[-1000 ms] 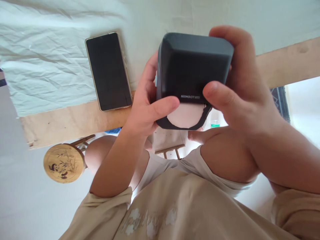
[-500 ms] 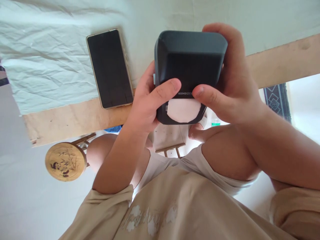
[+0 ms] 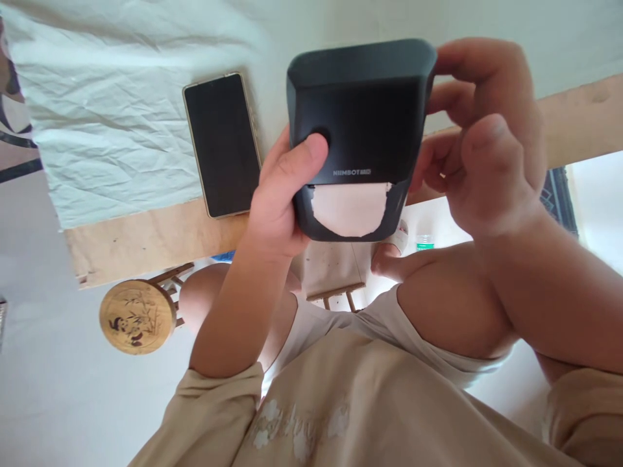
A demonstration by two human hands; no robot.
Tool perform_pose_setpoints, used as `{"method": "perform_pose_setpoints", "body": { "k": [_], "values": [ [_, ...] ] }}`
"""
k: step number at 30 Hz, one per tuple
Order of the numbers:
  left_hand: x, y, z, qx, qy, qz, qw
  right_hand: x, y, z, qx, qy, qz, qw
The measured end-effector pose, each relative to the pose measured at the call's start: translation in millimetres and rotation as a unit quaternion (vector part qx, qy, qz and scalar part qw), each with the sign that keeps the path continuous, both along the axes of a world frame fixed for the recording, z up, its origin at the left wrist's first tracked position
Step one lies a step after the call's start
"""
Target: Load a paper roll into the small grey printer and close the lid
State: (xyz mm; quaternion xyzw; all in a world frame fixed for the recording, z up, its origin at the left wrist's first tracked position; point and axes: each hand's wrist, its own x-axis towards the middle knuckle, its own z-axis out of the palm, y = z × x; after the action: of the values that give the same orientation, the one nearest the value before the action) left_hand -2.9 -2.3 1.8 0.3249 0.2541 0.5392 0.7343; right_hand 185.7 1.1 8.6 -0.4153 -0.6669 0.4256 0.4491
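Note:
A dark grey box-shaped label printer (image 3: 357,123) marked NIIMBOT is held up in front of me, above the table edge. My left hand (image 3: 277,201) grips its left side, thumb pressed on the front face. A pale torn label (image 3: 350,209) sticks out of the slot at its lower front. My right hand (image 3: 487,149) hovers at the printer's right side with fingers curled and apart, thumb lifted off the front; contact with the printer is unclear.
A black phone (image 3: 222,144) lies face up on a wrinkled white cloth (image 3: 107,130) over a wooden table (image 3: 146,240). Below the table are a round wooden stool (image 3: 137,316), my knees and a small green-capped bottle (image 3: 424,242).
My right thumb has lifted off the printer's front and the right hand has drawn away to the side. The left thumb slid higher on the front. The printer tilted and rose slightly.

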Motion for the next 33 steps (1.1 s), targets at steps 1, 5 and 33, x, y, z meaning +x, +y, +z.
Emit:
{"method": "perform_pose_setpoints", "body": {
  "k": [1, 5, 33],
  "values": [
    [1, -1, 2.6, 0.006, 0.0, 0.027, 1.0, 0, 1, 0.0, 0.033, -0.004, -0.022, 0.999],
    [1, -1, 11.3, 0.021, -0.031, 0.08, 0.996, 1, 5, 0.8, 0.148, -0.073, -0.072, 0.984],
    [-8, -4, -2.7, -0.019, 0.019, 0.087, 0.996, 6, 47, -3.8, 0.068, -0.352, -0.117, 0.926]
  ]
}}
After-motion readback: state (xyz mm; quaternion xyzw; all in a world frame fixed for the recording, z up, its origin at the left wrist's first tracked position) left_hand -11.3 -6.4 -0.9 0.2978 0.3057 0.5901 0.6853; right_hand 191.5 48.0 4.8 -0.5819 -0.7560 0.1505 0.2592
